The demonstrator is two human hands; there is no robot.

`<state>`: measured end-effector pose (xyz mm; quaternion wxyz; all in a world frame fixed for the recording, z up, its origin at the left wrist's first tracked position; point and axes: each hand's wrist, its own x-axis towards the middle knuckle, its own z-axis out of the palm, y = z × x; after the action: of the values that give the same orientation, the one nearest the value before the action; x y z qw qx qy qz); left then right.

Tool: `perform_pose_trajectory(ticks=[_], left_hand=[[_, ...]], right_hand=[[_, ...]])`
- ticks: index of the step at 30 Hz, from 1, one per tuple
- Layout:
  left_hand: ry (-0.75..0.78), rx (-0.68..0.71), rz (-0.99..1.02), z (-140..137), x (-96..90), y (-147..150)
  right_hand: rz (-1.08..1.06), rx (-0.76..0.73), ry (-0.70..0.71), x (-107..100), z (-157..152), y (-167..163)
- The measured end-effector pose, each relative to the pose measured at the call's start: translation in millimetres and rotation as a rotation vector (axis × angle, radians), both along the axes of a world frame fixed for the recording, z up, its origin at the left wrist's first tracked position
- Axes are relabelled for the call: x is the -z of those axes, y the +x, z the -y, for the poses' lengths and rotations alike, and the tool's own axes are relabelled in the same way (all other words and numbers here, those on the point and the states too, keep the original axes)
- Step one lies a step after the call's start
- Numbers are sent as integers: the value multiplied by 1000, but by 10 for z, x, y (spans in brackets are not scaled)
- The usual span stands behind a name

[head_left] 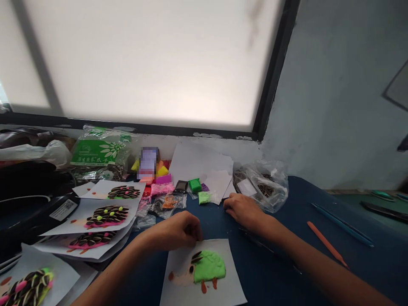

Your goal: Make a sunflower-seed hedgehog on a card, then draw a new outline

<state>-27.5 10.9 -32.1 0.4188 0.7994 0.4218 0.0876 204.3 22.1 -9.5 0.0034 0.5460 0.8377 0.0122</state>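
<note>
A white sheet [178,293] lies at the front of the table with a hedgehog picture on it. The hedgehog's body is green clay [210,267], with orange-brown feet and nose, a black eye and a couple of striped sunflower seeds [196,257] at the front of its back. My left hand [185,229] is just above the sheet's top edge, its fingers curled down and partly hidden. To its right, my right hand [244,209] rests on the blue table below the seed bag, fingertips bent together. What either hand pinches, if anything, is too small to make out.
Finished-looking seed hedgehogs on paper [108,216] are stacked at left. Behind stand a green seed bag [95,151], coloured clay packets [162,188], white paper [199,161] and a clear bag of seeds [270,187]. An orange tool [327,244] and a blue one [342,224] lie right.
</note>
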Motion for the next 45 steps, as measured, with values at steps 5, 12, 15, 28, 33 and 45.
perform_pose_trajectory(ticks=[5,12,15,28,33,45], left_hand=[[22,-16,-30,25,-16,36],[81,-16,-88,53,-30,58],[136,-34,-96,54,-40,68],[163,-101,-11,-27,75,35],[108,-106,39,-52,115,12],[115,-111,26,-59,126,10]], right_hand=[[33,-23,5,-8,12,-28],[68,-88,13,56,-16,19],[69,-117,10,70,-13,31],[-139,-190,-16,0,124,-100],[-549,-440,-221,-127,377,-275],[-648,-344,-143,188,588,-397]])
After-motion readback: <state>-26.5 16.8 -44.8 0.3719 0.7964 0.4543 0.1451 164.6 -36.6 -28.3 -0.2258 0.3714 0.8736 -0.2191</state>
